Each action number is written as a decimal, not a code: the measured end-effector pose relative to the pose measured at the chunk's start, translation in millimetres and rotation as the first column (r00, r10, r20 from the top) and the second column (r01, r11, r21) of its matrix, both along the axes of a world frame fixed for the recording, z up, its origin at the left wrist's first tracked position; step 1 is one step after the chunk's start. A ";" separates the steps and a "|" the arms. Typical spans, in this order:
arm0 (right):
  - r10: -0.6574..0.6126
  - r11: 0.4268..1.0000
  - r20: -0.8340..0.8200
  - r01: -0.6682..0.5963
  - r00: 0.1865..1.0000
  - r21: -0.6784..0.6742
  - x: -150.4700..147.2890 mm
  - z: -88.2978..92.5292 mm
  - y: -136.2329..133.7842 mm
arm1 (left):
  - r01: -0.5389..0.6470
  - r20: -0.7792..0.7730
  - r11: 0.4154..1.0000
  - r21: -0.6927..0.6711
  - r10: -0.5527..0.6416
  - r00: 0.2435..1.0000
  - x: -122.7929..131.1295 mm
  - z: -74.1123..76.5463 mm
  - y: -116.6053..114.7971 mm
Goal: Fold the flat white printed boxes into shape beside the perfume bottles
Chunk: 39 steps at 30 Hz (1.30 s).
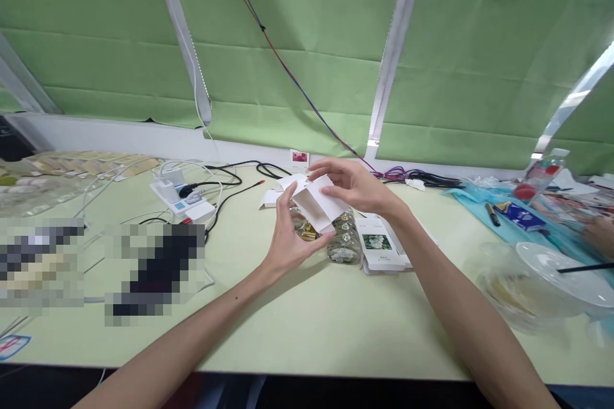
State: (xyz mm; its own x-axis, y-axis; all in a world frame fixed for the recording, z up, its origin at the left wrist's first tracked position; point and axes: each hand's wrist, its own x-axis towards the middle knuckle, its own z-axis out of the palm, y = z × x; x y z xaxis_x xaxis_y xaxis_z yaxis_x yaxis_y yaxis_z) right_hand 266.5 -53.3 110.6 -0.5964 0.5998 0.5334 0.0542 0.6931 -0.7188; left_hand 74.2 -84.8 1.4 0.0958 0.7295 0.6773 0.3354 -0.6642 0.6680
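Note:
A small white box (322, 203) with an open end facing me is held in the air between both hands. My left hand (288, 236) grips its left and lower edges, thumb under the near corner. Fingers of my right hand (357, 186) close on the box's upper right side. Behind and below it on the table stand clear jars (344, 243) with metallic lids or contents, partly hidden by the hands. Flat white cartons (381, 246), one with a white flower picture, lie right of the jars. More white card pieces (271, 198) are behind my left hand.
A power strip (180, 201) with plugs and cables sits at the left. On the right are a lidded clear cup with a black straw (556, 281), a blue sheet (480, 204), a marker (492, 214), a bottle (547, 169) and another person's hand (599, 233).

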 end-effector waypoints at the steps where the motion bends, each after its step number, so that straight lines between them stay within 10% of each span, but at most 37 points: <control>1: 0.006 1.000 -0.001 -0.006 1.000 -0.004 0.8 0.2 0.3 | -0.013 -0.013 1.000 0.021 0.013 1.000 -0.2 0.2 -0.1; 29: -0.044 0.992 0.037 0.048 0.998 -0.115 10.9 7.6 0.4 | -0.042 0.005 0.999 0.027 0.042 0.999 -0.4 -3.9 1.9; 34: -0.283 0.955 0.051 0.286 0.958 -0.080 26.4 -0.1 18.0 | -0.043 0.015 0.999 0.004 0.043 0.999 0.0 -5.4 2.7; 39: -0.680 0.728 0.282 0.669 0.677 0.152 42.0 -23.8 49.5 | -0.044 0.008 0.999 -0.009 0.044 0.999 0.1 -4.8 2.1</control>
